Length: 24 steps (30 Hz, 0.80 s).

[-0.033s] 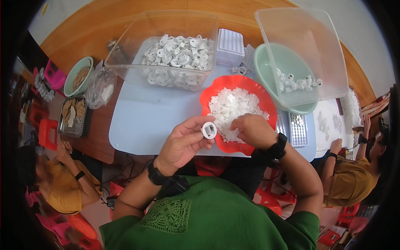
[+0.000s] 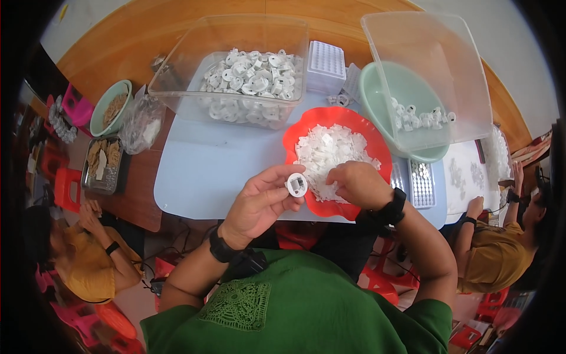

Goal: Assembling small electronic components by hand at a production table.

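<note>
My left hand [image 2: 259,209] pinches a small round white plastic housing [image 2: 296,185] between thumb and fingers, just left of a red scalloped bowl [image 2: 382,154]. The housing's open face, with a squarish recess and dark spots, is turned up. Inside the bowl lies a heap of small flat white plastic pieces [image 2: 333,144]. Over the heap's near right side, my right hand [image 2: 361,186] has its fingers curled down and closed. The back of that hand hides its fingertips, so whatever they grip cannot be made out.
Beyond my left hand stands a clear bin [image 2: 168,79] of white housings. A white tray stack [image 2: 326,62] is beside it. At right, a tilted clear bin [image 2: 433,35] with several white parts rests on a green basin [image 2: 371,88]. Co-workers sit at both sides.
</note>
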{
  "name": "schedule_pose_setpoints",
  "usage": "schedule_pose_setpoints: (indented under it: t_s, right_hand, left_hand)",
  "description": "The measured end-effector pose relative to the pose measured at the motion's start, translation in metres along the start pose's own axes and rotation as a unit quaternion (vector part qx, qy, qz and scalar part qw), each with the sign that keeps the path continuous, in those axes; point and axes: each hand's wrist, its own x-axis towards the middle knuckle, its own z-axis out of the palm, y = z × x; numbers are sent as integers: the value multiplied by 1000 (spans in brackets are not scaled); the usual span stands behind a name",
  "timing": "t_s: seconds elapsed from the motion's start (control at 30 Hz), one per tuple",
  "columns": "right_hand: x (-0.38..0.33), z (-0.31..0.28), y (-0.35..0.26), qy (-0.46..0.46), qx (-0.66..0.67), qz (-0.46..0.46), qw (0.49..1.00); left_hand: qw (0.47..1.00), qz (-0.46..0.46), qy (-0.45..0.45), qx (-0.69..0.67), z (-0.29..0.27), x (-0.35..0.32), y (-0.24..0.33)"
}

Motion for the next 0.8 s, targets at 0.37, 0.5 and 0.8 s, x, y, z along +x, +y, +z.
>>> schedule_pose_setpoints:
  t_s: [0.37, 0.5, 0.8]
  right_hand:
    - [-11, -30, -21, 184, 162, 8, 970]
    - [-30, -50, -43, 201, 201, 54, 957]
    - [-57, -35, -73, 209, 578, 121, 780]
  left_hand:
    - [1000, 8, -1, 17, 4, 3, -3]
    - [1000, -5, -18, 7, 4, 4, -5]
    - [998, -13, -46, 30, 15, 11, -15]
